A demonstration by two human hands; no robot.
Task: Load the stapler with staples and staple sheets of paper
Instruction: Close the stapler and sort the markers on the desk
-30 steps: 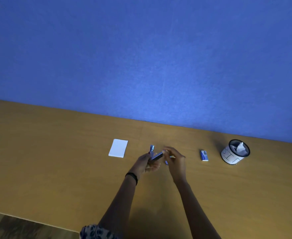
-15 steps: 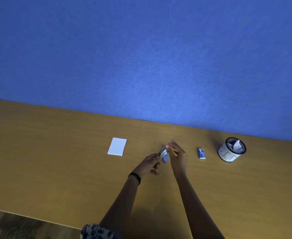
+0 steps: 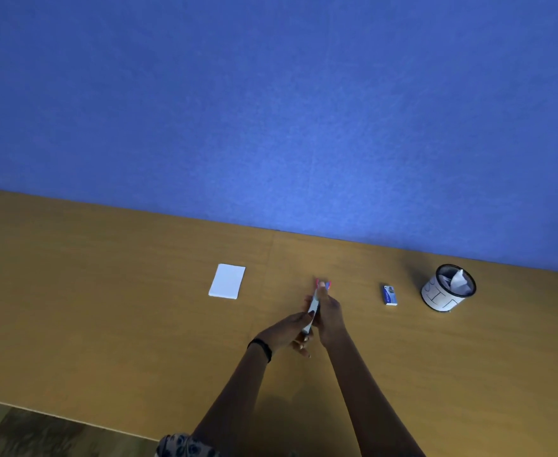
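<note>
Over wooden desk (image 3: pixel 106 324), left grip (image 3: pixel 287 331) and right grip (image 3: pixel 330 315) pinch the stapler (image 3: pixel 313 305) — sandwiched between them.

Dim, soft, slightly blurred picture

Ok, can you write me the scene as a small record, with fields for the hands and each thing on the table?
left hand: grips stapler from the left
right hand: grips stapler from the right
paper stack: flat on table, left of hands, untouched
staple box: on table, right of hands
cup: far right, crumpled paper inside
</note>
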